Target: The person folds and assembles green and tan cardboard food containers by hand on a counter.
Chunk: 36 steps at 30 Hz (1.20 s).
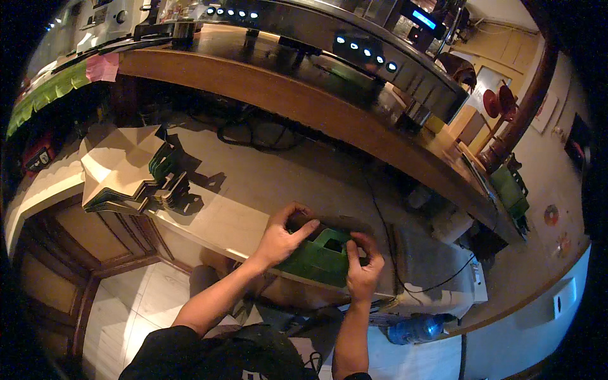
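A green cardboard carrier [313,261] with a cut-out handle sits at the near edge of the low counter [237,206]. My left hand [286,235] grips its left end, thumb on the near side and fingers curled behind. Around the right end, my right hand [364,263] closes with thumb and fingers. Off to the left, a stack of tan and green cardboard carriers [123,166] lies nested on the same counter, apart from both hands.
Above runs a wooden shelf [272,88] bearing a dark coffee machine [304,31] with lit buttons. A black cable [383,221] crosses the counter to my right. Low at the right lies a blue plastic bottle [415,329]. Wooden cabinet panels [88,234] stand at lower left.
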Each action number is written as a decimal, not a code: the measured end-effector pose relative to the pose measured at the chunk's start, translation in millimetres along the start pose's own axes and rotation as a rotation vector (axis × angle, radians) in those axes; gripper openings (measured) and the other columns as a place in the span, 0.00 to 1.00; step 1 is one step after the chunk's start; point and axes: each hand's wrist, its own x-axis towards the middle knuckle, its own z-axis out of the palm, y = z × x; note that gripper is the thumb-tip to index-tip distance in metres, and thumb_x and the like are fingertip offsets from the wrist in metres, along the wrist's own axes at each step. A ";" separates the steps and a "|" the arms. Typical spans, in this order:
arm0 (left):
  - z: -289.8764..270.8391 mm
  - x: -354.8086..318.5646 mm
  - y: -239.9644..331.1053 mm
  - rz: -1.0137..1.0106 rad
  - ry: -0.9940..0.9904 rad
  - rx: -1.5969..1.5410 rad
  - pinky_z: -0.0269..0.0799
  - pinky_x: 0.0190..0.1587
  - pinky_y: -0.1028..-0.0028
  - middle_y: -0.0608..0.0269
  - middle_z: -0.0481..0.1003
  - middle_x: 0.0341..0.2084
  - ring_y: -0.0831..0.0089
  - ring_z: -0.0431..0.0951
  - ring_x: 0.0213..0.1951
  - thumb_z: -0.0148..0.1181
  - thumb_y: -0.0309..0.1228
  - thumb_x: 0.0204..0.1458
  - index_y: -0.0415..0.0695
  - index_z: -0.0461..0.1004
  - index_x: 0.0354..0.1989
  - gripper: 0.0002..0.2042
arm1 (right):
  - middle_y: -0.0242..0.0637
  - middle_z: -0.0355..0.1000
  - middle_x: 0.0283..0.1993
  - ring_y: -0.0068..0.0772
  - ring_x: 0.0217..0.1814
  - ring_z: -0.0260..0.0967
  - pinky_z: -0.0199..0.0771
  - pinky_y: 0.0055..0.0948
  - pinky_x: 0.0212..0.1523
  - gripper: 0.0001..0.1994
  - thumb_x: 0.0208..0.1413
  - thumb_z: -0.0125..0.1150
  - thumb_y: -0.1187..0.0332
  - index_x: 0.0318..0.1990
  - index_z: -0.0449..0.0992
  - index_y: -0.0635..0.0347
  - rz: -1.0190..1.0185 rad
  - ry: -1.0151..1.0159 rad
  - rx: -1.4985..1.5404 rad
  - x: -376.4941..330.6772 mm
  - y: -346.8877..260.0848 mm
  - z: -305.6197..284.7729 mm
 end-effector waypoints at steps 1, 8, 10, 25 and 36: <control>0.1 0.1 0.1 -0.027 -0.003 0.005 0.73 0.45 0.74 0.61 0.79 0.34 0.75 0.78 0.38 0.70 0.33 0.54 0.40 0.74 0.42 0.14 | 0.37 0.80 0.45 0.31 0.48 0.75 0.70 0.31 0.53 0.10 0.58 0.68 0.69 0.45 0.81 0.60 -0.006 0.002 -0.018 0.0 2.2 -0.2; 2.6 4.5 0.4 -0.062 -0.029 0.045 0.74 0.45 0.72 0.59 0.80 0.34 0.73 0.79 0.38 0.71 0.36 0.53 0.40 0.75 0.43 0.16 | 0.36 0.80 0.44 0.31 0.48 0.75 0.71 0.30 0.53 0.09 0.58 0.68 0.68 0.44 0.82 0.60 -0.003 0.052 -0.002 1.3 4.7 5.1; 3.2 3.5 -0.3 -0.091 -0.014 0.070 0.74 0.47 0.70 0.56 0.79 0.38 0.70 0.79 0.41 0.71 0.36 0.53 0.39 0.74 0.44 0.17 | 0.37 0.81 0.44 0.32 0.49 0.76 0.71 0.31 0.53 0.09 0.58 0.68 0.68 0.44 0.82 0.60 -0.011 0.059 -0.029 1.0 5.6 5.2; -0.1 1.1 -2.6 -0.013 -0.086 0.108 0.73 0.46 0.72 0.62 0.79 0.35 0.74 0.77 0.39 0.71 0.32 0.51 0.40 0.74 0.45 0.16 | 0.32 0.68 0.46 0.26 0.44 0.68 0.72 0.27 0.46 0.25 0.47 0.72 0.80 0.55 0.74 0.59 -0.095 0.410 0.274 6.0 6.6 20.3; -1.9 -7.7 16.0 0.024 -0.192 0.047 0.71 0.51 0.70 0.61 0.77 0.38 0.71 0.76 0.44 0.70 0.27 0.49 0.40 0.76 0.43 0.14 | 0.30 0.75 0.43 0.27 0.46 0.72 0.71 0.30 0.52 0.12 0.45 0.72 0.78 0.38 0.79 0.57 0.202 -0.015 0.308 9.8 23.3 -8.7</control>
